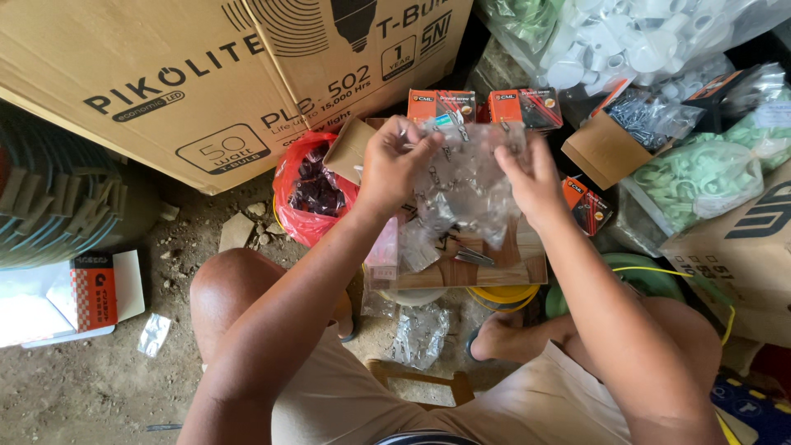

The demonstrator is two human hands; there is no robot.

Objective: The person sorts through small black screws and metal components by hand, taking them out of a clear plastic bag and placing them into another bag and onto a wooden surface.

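My left hand (394, 165) and my right hand (531, 177) hold up a clear plastic bag (465, 185) with small metal hooks or clasps inside. Each hand grips one upper corner of the bag. It hangs over a wooden board (503, 264) that lies on round containers between my knees. Loose metal pieces (474, 255) and smaller clear packets (416, 251) rest on the board.
A large cardboard box (206, 74) stands at the back left. A red bag of dark pieces (313, 194) sits beside it. Small orange screw boxes (441, 105), bags of white fittings (626, 41) and green clips (700, 177) crowd the right. A crumpled clear bag (420, 334) lies on the dirt floor.
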